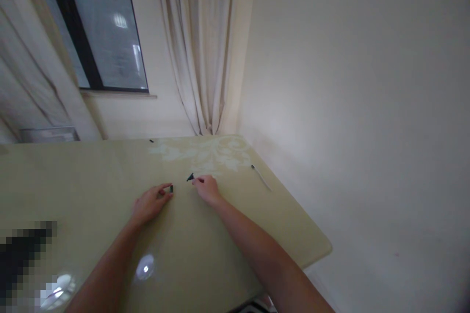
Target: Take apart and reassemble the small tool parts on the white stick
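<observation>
Over the middle of the pale table, my left hand point(151, 204) has its thumb and forefinger closed on the two ends of a small dark block point(171, 189), which stands upright. To its right, my right hand point(207, 189) pinches a small dark triangular piece point(190, 177) that points left. A short gap separates the two small pieces. Their exact kind is too small to make out. Farther right lies a thin white stick with a dark tip point(262, 179).
The glossy table point(205, 254) has a rounded corner at the right, beside a plain wall point(352, 107). A tiny dark piece point(151, 141) lies near its far edge. Curtains point(205, 49) and a window point(106, 24) are behind. A blurred-out dark shape point(22, 259) is at lower left.
</observation>
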Tool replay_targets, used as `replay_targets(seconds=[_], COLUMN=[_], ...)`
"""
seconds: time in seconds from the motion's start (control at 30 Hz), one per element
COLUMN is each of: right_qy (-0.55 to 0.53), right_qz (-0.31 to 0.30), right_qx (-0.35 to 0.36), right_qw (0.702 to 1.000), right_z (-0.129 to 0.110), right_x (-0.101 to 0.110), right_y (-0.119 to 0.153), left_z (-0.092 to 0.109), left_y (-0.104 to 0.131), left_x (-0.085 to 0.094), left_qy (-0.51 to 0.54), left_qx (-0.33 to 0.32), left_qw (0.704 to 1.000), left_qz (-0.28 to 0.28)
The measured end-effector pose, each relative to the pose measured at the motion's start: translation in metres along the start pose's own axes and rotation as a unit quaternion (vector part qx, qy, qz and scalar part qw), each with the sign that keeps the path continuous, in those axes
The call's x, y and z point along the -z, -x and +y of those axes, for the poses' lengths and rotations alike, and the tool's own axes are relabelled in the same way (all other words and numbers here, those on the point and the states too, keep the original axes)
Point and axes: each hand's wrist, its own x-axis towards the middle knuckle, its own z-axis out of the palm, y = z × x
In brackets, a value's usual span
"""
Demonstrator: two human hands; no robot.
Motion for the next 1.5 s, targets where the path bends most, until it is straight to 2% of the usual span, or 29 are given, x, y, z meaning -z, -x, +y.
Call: replay_targets(seconds=[0.13,0.23,0.53,0.83,1.1,1.17,1.23,1.3,1.4,1.5], right_qy=[0.033,0.057,0.091,0.139,0.142,0.143,0.172,0.194,0.235,0.276], right_qz=[0.011,0.012,0.044,0.005,-0.003,-0.001,0.029,0.071,0.133,0.183], right_qx=[-0.053,-0.073,-0.077,-0.068,-0.051,-0.033,-0.023,-0.031,-0.054,-0.072], right_qw=[0.998,0.996,0.992,0.988,0.989,0.989,0.984,0.978,0.961,0.941], right_z=[-0.026,-0.033,-0.024,-0.030,-0.027,-0.021,-0.008,0.012,0.052,0.094], right_x=[-0.021,-0.027,-0.030,-0.024,-0.027,-0.016,0.010,0.050,0.122,0.181], right_y=[-0.009,-0.013,-0.017,-0.015,-0.017,-0.021,-0.025,-0.027,-0.020,-0.002], left_z=[0.004,0.005,0.003,0.001,0.003,0.005,0.006,0.007,0.010,0.020], left_y=[0.002,0.000,-0.007,-0.008,-0.007,-0.006,-0.006,-0.006,-0.005,0.000], left_x=[0.001,0.000,-0.002,-0.004,-0.002,-0.002,-0.001,0.000,0.003,0.004], left_qy=[0.000,0.007,0.036,0.026,0.024,0.025,0.025,0.027,0.033,0.043], left_qx=[0.005,0.010,0.016,0.010,0.009,0.010,0.013,0.021,0.034,0.038], left_qw=[1.000,1.000,0.999,1.000,1.000,1.000,1.000,0.999,0.999,0.998], left_qz=[-0.007,0.000,-0.028,-0.005,-0.004,0.001,0.004,0.001,-0.007,0.027])
